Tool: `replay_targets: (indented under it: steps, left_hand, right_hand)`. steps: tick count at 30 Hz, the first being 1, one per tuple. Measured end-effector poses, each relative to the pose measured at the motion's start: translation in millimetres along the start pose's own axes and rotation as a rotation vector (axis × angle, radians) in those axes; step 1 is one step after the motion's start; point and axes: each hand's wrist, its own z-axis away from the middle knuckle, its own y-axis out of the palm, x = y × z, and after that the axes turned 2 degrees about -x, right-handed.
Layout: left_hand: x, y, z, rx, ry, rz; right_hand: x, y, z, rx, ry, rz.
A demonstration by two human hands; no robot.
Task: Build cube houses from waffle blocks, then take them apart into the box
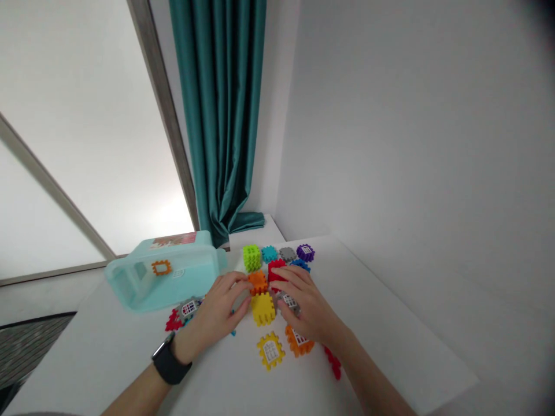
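On my feed the orange block [257, 282] sits on the table [390, 341] between the hands, level with the fingertips. Left hand [225, 303] is nearer: its fingertips look to be touching the block's left side. Right hand [301, 303] is on the other side, fingers bent over the red block [277, 270]. Hands are apart, fingers half curled; can't tell if either is actually gripping.

Key relation: orange is mid-row. Lime stack [251, 258] just beyond the fingertips, yellow block [263, 309] just nearer, in the gap between the hands. Row runs away from me; orange itself shows me no clear long axis. Yellow window piece [271, 351] lies flat nearer than both hands. Bin [145, 300] is beyond the left hand, out to its left.
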Motion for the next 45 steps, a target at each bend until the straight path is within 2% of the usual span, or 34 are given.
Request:
replay_targets:
  steps: [12,19,22,24,28,34,39,45]
  left_hand:
    - [41,-61.6,71,0.007,-0.137,-0.130]
    - [65,-68.4,119,0.052,-0.187,-0.213]
    - [73,-68.0,132,0.012,-0.209,-0.237]
    - [77,-69.7,138,-0.010,-0.241,-0.282]
    - [85,-79.8,145,0.043,-0.313,-0.376]
    - [96,-98.3,153,0.147,-0.456,-0.486]
    - [95,-94.1,159,0.276,-0.585,-0.572]
    - [86,-88.1,159,0.281,-0.658,-0.604]
  right_hand:
    - [51,56,-39,-0.048,-0.003,0.009]
    - [81,93,-51,0.175,0.018,-0.132]
    - [89,110,-52,0.241,0.050,-0.190]
    - [92,121,-55,0.271,0.065,-0.237]
    - [95,144,-73,0.310,0.095,-0.334]
    - [91,192,-129,0.367,0.150,-0.219]
    - [86,232,-172,0.468,0.202,-0.061]
    - [85,257,-192,0.487,0.257,0.020]
